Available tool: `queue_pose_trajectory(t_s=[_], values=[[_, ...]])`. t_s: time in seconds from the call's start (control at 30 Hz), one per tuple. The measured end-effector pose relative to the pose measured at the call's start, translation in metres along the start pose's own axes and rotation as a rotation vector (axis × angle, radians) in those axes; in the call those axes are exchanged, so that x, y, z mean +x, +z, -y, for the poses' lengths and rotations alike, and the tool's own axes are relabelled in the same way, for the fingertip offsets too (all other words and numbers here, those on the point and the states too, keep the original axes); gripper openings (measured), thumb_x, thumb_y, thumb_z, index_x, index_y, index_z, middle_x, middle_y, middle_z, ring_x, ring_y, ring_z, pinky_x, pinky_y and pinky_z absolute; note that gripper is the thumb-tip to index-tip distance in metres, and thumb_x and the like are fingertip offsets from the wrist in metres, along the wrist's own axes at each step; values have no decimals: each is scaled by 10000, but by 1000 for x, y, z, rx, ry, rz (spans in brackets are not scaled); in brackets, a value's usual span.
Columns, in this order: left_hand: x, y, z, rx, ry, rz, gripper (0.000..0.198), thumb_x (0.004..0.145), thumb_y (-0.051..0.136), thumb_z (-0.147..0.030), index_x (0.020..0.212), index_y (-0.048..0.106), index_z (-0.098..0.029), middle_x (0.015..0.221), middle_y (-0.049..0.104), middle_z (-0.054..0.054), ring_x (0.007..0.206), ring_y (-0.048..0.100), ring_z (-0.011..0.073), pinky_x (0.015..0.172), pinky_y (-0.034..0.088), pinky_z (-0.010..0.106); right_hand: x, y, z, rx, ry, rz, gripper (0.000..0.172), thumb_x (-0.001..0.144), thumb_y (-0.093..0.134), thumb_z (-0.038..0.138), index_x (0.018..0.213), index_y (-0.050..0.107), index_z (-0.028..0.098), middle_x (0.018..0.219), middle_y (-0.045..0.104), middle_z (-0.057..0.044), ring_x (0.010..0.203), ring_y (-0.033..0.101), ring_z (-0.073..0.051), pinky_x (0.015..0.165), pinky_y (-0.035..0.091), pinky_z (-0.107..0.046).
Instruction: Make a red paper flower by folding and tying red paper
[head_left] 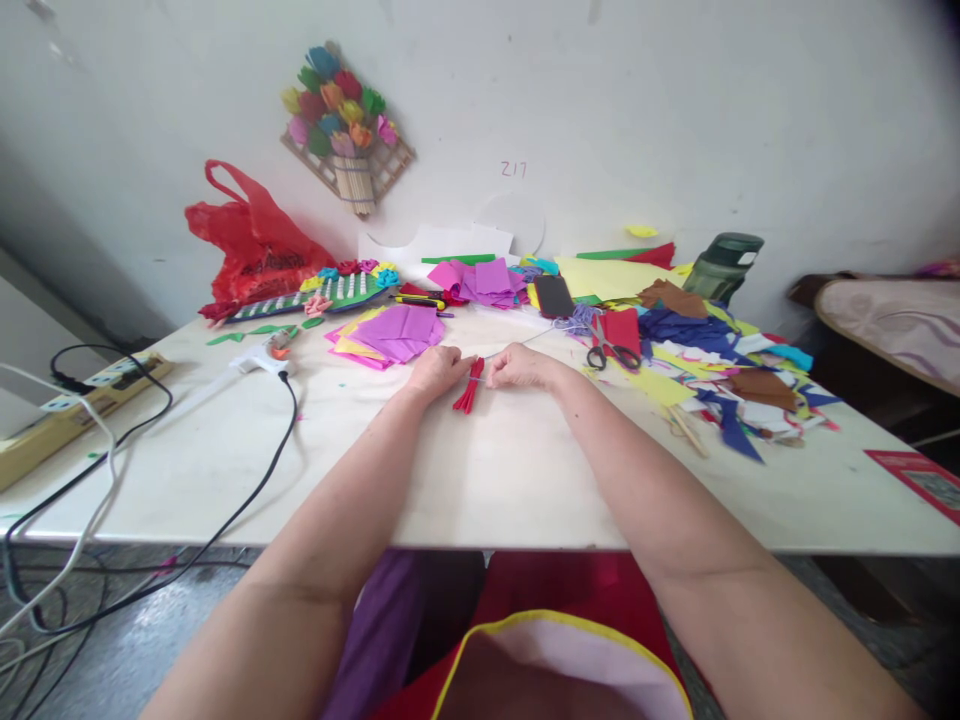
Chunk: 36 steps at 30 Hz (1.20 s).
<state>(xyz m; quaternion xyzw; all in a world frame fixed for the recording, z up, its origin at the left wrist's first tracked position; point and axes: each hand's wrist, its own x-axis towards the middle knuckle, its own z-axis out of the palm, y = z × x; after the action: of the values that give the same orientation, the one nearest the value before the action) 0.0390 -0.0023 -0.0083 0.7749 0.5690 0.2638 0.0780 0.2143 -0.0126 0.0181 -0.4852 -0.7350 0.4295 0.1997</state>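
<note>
A small bundle of folded red paper (466, 395) stands tilted between my hands, just above or on the tabletop. My left hand (437, 373) is closed, its fingertips at the upper left side of the bundle. Whether they pinch string there too is hidden. A thin pale string (482, 379) crosses the bundle's middle. On the right, my right hand (523, 368) pinches this string a little apart from the paper. From that hand the string runs back to a loose purple-grey skein of yarn (577, 320).
Scissors (613, 350) lie right, beside many coloured paper scraps (697, 340). Purple and yellow sheets (401, 332) lie left. A phone (553, 297) and green bottle (724, 265) are behind. A glue gun (262, 358) trails its cord left, near a power strip (90, 410).
</note>
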Motion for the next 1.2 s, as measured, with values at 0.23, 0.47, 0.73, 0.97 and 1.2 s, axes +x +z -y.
queue_pose_trajectory(t_s=[0.23,0.47,0.73,0.97,1.2], values=[[0,2,3,38,-42,-31,448,765,428,-538,495,484,-185,479,466,25,538,457,152,509,259,258,1,-1,-2,2,-61,-84,183,586,616,288,631,628,112,476,401,62,498,338,-60,487,278,-194],[-3,0,-5,9,-22,-68,447,788,400,-519,521,512,-179,477,452,15,521,435,143,520,258,262,10,5,-5,-90,37,-227,277,524,678,382,580,624,117,469,397,52,529,375,-81,505,292,-212],[-2,0,-7,-184,110,-284,307,803,451,-420,651,541,-169,676,576,43,666,518,137,642,367,251,2,5,6,176,113,-227,225,524,676,230,489,471,147,403,321,83,452,300,-57,459,235,-218],[-4,-4,-10,-442,207,-237,279,848,405,-355,922,592,-161,1201,557,107,1074,528,168,830,411,247,-5,-3,2,327,157,0,269,629,574,187,478,352,180,344,209,99,375,128,-43,398,94,-224],[-1,-8,0,-314,-77,-315,485,831,349,-504,641,621,-150,756,661,101,777,606,189,754,429,281,-6,-9,0,496,105,212,271,642,623,225,538,379,168,384,203,106,379,91,-28,378,72,-202]])
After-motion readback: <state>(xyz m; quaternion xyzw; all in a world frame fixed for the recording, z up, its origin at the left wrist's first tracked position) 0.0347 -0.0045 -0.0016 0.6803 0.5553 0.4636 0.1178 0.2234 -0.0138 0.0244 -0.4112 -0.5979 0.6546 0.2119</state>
